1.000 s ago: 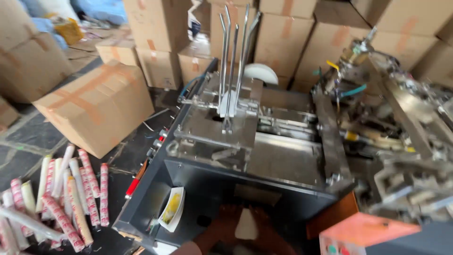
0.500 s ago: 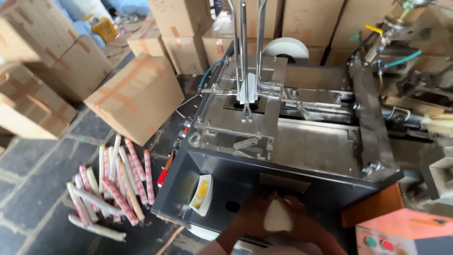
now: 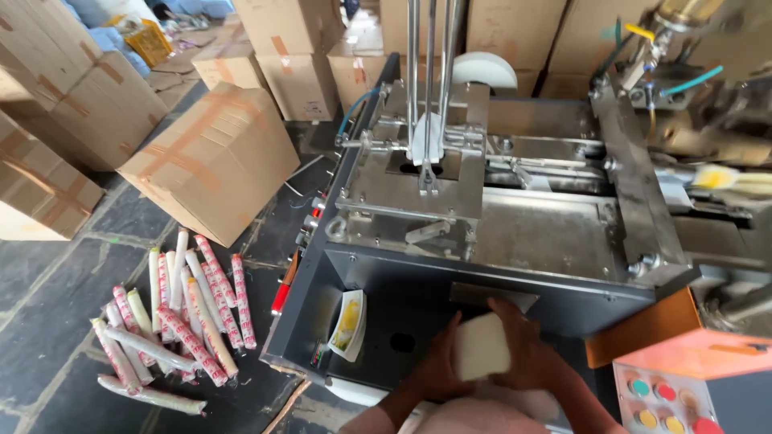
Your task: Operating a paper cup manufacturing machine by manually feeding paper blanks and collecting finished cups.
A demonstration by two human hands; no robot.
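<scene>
White block (image 3: 482, 347), pale and soap-like with rounded corners, sits between both hands low in the view, just in front of the dark front panel of the machine (image 3: 418, 317). Left hand (image 3: 438, 366) cups its left edge, right hand (image 3: 527, 354) wraps the right side and top; each grip is clamped on the block, fingers curled round it, so it is carried from both sides rather than resting on anything. Just above the right fingers, a small grey plate (image 3: 492, 296) on the panel. Left of the hands, a yellow-and-white card (image 3: 348, 324) stuck on the panel. Higher up, steel deck with upright rods (image 3: 430, 80). Right, an orange box with coloured buttons (image 3: 671, 398). On the floor at left, a heap of wrapped rolls (image 3: 173, 317) and cardboard boxes (image 3: 213, 161), well apart from the hands
</scene>
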